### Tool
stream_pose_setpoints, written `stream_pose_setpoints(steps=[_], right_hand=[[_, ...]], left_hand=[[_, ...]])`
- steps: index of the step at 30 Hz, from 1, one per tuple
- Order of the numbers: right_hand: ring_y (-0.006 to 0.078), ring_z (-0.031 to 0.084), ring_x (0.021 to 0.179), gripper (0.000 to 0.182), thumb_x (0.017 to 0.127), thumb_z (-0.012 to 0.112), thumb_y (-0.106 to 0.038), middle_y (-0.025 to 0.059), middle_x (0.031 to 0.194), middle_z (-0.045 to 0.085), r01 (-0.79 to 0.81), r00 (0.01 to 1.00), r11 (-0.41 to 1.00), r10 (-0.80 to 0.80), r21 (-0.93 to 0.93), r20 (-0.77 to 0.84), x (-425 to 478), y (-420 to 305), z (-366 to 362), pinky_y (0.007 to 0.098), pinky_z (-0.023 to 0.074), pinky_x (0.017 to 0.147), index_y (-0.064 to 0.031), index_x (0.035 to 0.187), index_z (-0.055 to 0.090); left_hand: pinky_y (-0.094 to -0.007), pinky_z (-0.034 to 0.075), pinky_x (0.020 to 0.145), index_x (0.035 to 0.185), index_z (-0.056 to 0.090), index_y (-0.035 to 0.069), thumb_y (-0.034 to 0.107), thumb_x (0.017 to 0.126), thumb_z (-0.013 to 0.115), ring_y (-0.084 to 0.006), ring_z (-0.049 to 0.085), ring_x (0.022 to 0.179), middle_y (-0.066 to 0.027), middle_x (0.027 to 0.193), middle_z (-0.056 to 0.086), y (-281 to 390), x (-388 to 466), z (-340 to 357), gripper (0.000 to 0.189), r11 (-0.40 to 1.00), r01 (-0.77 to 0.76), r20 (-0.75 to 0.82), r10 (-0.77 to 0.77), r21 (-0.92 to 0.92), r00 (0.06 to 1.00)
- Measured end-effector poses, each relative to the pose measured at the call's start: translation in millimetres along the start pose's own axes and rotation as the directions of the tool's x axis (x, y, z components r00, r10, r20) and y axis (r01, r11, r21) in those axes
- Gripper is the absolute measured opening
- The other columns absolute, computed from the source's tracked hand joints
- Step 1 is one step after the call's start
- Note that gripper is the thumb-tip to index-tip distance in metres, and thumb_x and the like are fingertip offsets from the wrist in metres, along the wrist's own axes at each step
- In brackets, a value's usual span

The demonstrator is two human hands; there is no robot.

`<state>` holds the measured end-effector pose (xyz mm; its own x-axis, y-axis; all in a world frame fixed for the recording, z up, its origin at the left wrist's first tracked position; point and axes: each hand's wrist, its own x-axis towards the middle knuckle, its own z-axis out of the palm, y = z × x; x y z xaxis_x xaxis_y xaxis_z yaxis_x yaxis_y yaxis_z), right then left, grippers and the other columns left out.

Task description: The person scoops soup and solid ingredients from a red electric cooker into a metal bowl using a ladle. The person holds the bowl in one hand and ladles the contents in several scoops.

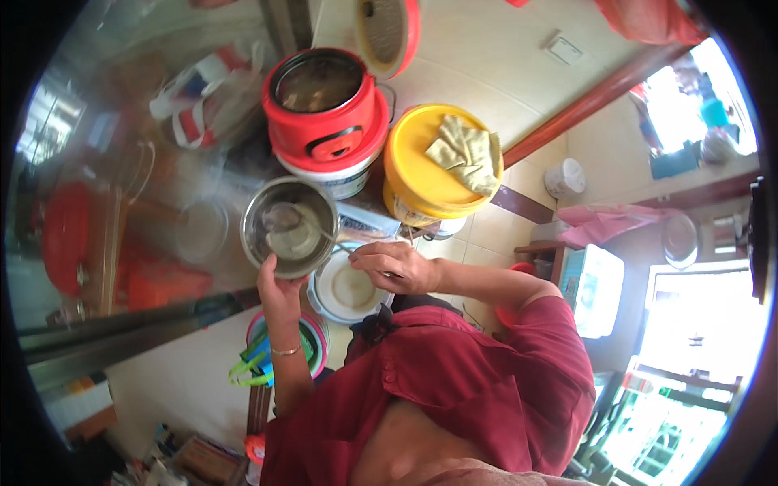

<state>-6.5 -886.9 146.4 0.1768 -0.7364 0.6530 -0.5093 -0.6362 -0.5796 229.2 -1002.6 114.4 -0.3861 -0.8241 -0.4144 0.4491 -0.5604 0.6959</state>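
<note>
My left hand (281,285) grips the near rim of a stainless steel bowl (254,240), its thumb over the edge. A pale, greyish, wet-looking substance (298,244) lies at the bottom of the bowl. My right hand (398,267) is closed on the handle of a metal ladle (282,217), whose head is inside the bowl. The ladle's head is blurred, so its contents cannot be told. Under and beside my right hand stands a white round tub or lidded bucket (349,290). Just beyond the bowl is a red rice cooker (292,135) with its lid (389,36) raised and brownish liquid inside.
A yellow lidded bucket (407,155) bearing a folded cloth (465,155) stands right of the cooker. The cooker rests on a white bucket (343,182). Transparent panels (140,158) rise at the left. A pink-rimmed bucket with coloured bags (261,358) sits below my left hand.
</note>
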Motion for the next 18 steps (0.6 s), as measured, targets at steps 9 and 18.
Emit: stream_pose_setpoints(steps=[9, 18], right_hand=[[0.0195, 0.07, 0.074, 0.046, 0.092, 0.06, -0.001, 0.0119, 0.1, 0.071, -0.418, 0.888, 0.823, 0.46, 0.384, -0.021, -20, -14, 14, 0.0328, 0.0568, 0.07, -0.0027, 0.135, 0.043], [0.0187, 0.067, 0.087, 0.048, 0.097, 0.057, -0.006, 0.0149, 0.108, 0.064, -0.501, 0.779, 0.855, 0.513, 0.134, -0.362, -2, 66, -42, 0.0302, 0.0549, 0.072, -0.0003, 0.141, 0.038]], left_hand=[[-0.0313, 0.06, 0.06, 0.113, 0.063, 0.002, 0.035, 0.096, 0.055, -0.0211, 0.072, 0.077, -0.0107, 0.098, 0.073, -6, -11, 8, 0.038, 0.998, 0.036, 0.013, -0.035, -0.053, 0.999], [-0.0332, 0.06, 0.063, 0.109, 0.064, 0.002, 0.031, 0.096, 0.055, -0.0222, 0.071, 0.077, -0.0111, 0.097, 0.073, -17, -19, -5, 0.033, 0.994, -0.056, -0.072, 0.049, -0.096, 0.996]])
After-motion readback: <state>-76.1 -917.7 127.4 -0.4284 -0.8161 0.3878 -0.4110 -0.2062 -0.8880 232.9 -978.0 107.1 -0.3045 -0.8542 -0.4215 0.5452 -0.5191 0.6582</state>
